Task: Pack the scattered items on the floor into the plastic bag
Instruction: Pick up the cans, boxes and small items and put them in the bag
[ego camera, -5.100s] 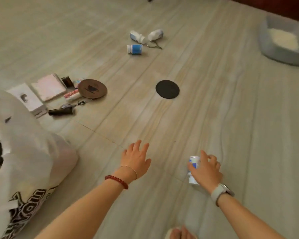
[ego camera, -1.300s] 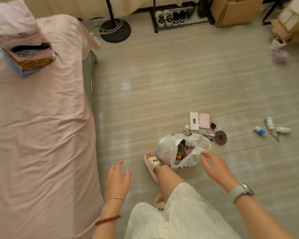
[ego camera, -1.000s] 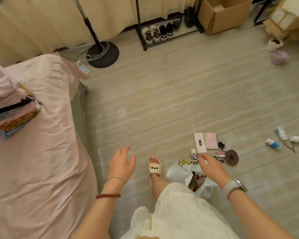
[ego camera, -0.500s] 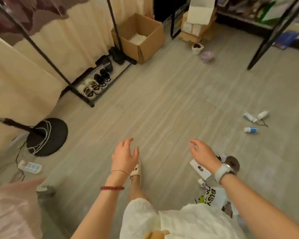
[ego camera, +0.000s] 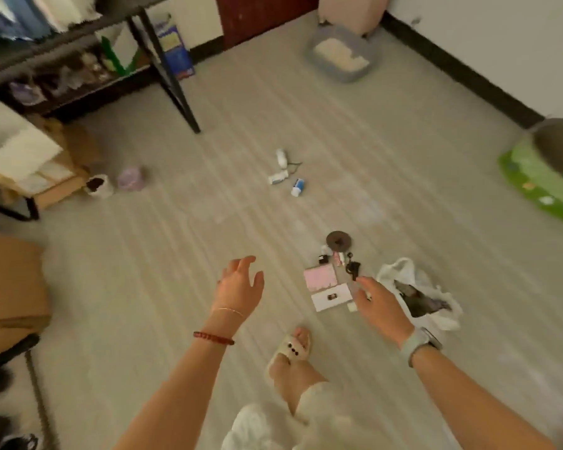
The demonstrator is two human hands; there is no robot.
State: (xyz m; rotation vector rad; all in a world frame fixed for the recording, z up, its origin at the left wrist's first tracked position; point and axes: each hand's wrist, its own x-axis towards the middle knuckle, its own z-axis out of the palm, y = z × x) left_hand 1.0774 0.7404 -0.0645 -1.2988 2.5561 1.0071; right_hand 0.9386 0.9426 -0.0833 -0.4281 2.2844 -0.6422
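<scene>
A: Two hands up, both empty. Left hand [ego camera: 241,285] fingers spread, right hand [ego camera: 379,305] loose and uncurled, gripping nothing. Person's standing, so I'd call this a between-picks step.

B: Bag?

A: White plastic bag [ego camera: 420,295] on the floor, mouth open, stuff already inside, just right of the right hand. Near pile sits just beside it: white card [ego camera: 330,297], pink notebook [ego camera: 320,277], brown disc [ego camera: 338,240], small dark bits between, too blurry to name.

B: Rest?

A: Far cluster, well apart from the bag: white-and-blue bottle [ego camera: 297,187], two more small white bottles [ego camera: 278,178] by it w/ a thin cord.

B: Next move?

A: Prob. crouch, take the near pile first, card and notebook lie flat so fingers need to get under an edge. Then walk to the bottles; they're round, may roll.
</scene>
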